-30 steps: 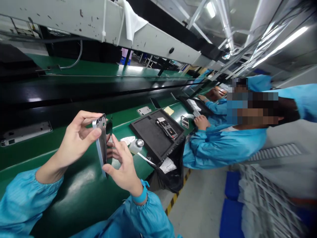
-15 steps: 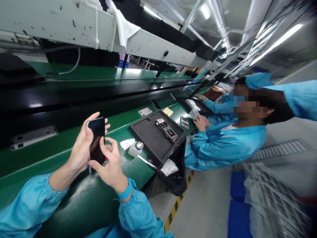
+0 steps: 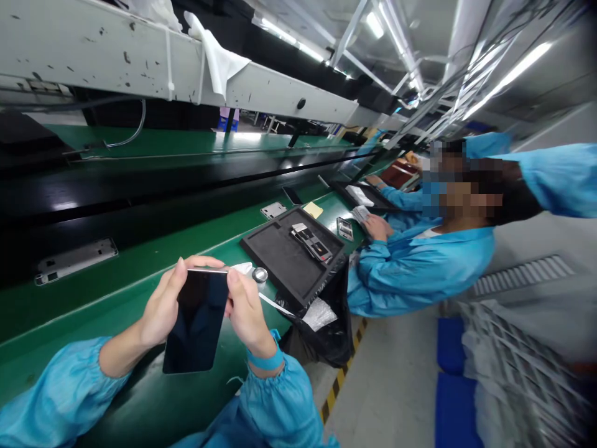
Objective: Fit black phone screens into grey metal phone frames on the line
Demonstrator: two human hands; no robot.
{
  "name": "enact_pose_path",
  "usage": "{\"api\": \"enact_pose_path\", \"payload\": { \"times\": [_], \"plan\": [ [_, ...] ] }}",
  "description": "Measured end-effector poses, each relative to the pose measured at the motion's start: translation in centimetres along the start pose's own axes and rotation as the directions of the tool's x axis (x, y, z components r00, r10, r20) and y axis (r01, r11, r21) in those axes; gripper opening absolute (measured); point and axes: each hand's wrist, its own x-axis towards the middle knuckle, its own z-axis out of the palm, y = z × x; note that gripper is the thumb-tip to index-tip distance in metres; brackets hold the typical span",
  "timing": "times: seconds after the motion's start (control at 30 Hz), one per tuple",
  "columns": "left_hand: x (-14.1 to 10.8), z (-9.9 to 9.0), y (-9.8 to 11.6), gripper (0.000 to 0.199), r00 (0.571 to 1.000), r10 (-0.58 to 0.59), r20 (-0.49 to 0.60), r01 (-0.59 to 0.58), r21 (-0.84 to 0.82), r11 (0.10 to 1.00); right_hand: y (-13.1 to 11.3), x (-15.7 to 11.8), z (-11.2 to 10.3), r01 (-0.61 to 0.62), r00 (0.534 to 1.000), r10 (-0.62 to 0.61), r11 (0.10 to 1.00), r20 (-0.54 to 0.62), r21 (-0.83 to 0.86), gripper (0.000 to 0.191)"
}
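A smartphone (image 3: 196, 326) with a dark, blank screen is held up in front of me over the green bench. My left hand (image 3: 164, 305) is closed on its upper left edge, thumb near the top corner. On the upper right corner my right hand (image 3: 245, 302) is closed too, thumb at the front and fingers partly hidden behind. A blue band circles my right wrist. Just beyond the right hand shows the metal cap of a bottle (image 3: 260, 274), its body mostly hidden. White tissue (image 3: 242, 267) lies beside it, partly covered.
A black tray (image 3: 261, 246) holding phone parts (image 3: 311, 242) lies right of my hands, with a black bag (image 3: 338, 336) at its front edge. A phone housing (image 3: 77, 261) lies at the left. Co-workers in blue (image 3: 424, 267) sit at the right.
The phone has swung from narrow and angled to showing its screen broadside, and sits lower. My right hand has moved from the screen's side edge up to its top right corner.
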Motion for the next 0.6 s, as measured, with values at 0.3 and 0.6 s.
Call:
{"api": "enact_pose_path", "payload": {
  "times": [0.3,0.6],
  "plan": [
    [-1.4,0.2,-0.3,0.05,0.961,0.266,-0.069,-0.22,0.386,0.896,-2.7,-0.4,0.4,0.105,0.994,-0.105,0.992,0.005,-0.072,0.068],
    [0.8,-0.3,-0.9,0.062,0.992,-0.046,-0.12,0.065,0.161,0.985,1.1,1.1,-0.7,-0.106,0.994,0.106,0.994,0.028,0.024,0.077]
  ]
}}
